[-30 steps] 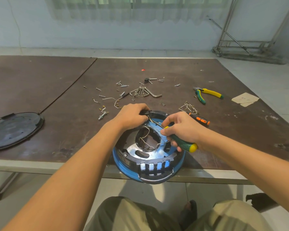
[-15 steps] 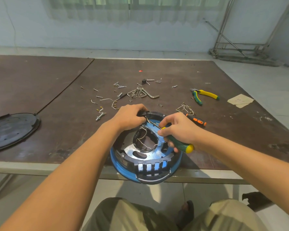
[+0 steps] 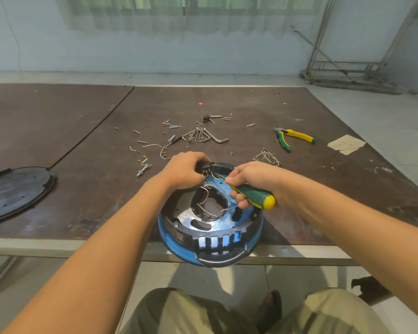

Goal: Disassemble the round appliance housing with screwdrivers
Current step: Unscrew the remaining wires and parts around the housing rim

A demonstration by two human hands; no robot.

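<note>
A round blue and black appliance housing (image 3: 210, 239) lies open side up at the table's near edge, partly overhanging it. White wires loop across its central opening. My left hand (image 3: 184, 171) grips a small black part at the housing's far rim. My right hand (image 3: 247, 179) holds a green and yellow screwdriver (image 3: 256, 197), its thin shaft pointing left toward that black part. The shaft's tip is hidden by my left fingers.
A black round cover (image 3: 12, 192) lies at the table's left. Loose screws and hex keys (image 3: 203, 136) are scattered behind the housing. Yellow-green pliers (image 3: 293, 137) and a wire clip bundle (image 3: 267, 156) lie to the right. A paper scrap (image 3: 345, 144) sits far right.
My right hand has turned, so the screwdriver handle now lies more level and points right. My left hand stays on the rim part.
</note>
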